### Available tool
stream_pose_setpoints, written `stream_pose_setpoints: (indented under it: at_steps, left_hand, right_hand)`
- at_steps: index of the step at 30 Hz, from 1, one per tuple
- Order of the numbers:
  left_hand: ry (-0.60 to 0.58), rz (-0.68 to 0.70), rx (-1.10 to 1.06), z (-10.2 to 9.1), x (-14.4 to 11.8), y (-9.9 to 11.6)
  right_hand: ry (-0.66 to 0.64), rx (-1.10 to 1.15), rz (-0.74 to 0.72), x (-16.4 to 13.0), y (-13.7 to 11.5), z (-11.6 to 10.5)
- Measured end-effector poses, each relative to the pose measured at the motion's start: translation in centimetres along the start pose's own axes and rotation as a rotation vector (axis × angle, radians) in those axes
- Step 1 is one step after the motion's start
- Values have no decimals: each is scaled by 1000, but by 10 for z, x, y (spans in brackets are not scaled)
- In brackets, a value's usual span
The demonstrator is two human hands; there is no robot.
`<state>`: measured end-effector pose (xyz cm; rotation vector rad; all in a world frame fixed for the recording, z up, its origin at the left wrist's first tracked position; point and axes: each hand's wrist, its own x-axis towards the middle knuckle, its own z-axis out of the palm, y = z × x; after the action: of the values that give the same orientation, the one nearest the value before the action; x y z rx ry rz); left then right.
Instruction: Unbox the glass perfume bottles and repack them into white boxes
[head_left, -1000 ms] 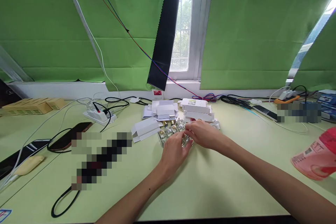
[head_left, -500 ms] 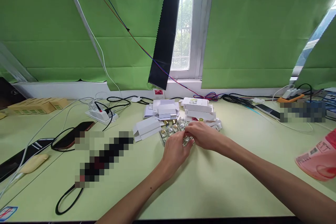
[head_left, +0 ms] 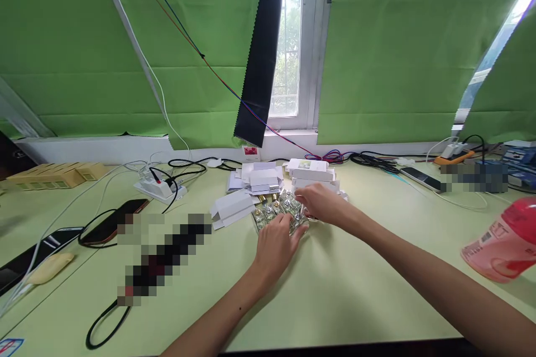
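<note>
Two hands are working at a close-packed group of clear glass bottles (head_left: 268,212) in the middle of a pale green counter (head_left: 335,301), just in front of opened white cartons. The left hand (head_left: 275,242) is resting against the near side of the group, its fingers bending over the bottles and its thumb standing apart; whether it is gripping any one of them cannot be told. The right hand (head_left: 321,202) is bending over the group's right edge with its fingertips drawn together, its own palm hiding whatever it may be pinching. Gold and silver tops are catching the light along the bottles' upper side.

A flattened white carton (head_left: 234,207) is lying just to the left of the glass, while a left carton pile (head_left: 263,175) and a right carton pile (head_left: 312,170) are sitting behind it. A dark phone (head_left: 115,222) and a white power strip (head_left: 161,187) are lying off to the left, and a pink tub (head_left: 502,240) with a red lid is standing well to the right. Green blinds (head_left: 419,39) are hanging behind, flanking a bright window (head_left: 287,61).
</note>
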<state>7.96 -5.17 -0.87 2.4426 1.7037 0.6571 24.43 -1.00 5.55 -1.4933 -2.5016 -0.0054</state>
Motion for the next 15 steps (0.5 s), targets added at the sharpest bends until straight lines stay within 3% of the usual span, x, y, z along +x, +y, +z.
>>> stream_pose_setpoints:
  at_steps: [5,9,15]
  left_hand:
    - [91,45,85,-6,4,6]
    - [153,105,98,-16,19,25]
    - [52,108,146,-13,45,50]
  right_hand:
    - [173,16,114,-8,19,-17]
    - [85,-30,237,-13,29,-17]
    - [16,23,263,-14,32,3]
